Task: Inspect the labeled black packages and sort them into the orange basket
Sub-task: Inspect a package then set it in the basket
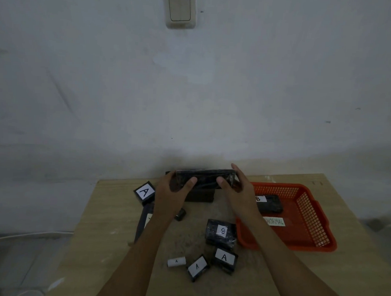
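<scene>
Both hands up at the far edge of the table (112, 211), and between them a long black package (205, 178), long axis running left to right, held level above the tabletop. Left hand (173, 191) grips its left end, thumb across the front; right hand (235, 189) clamps the right end. No label readable on the held one. Off to the right, the orange basket (309, 220) carries a tag reading "NORMAL" (274, 221), and inside lies a black package marked "B" (269, 202). On the table, another "B" package (221, 233) sits just beside the basket's near-left corner. "A" labels show on a box far left (144, 192), two near ones (225, 257) (197, 267), and a small white roll (176, 261).
</scene>
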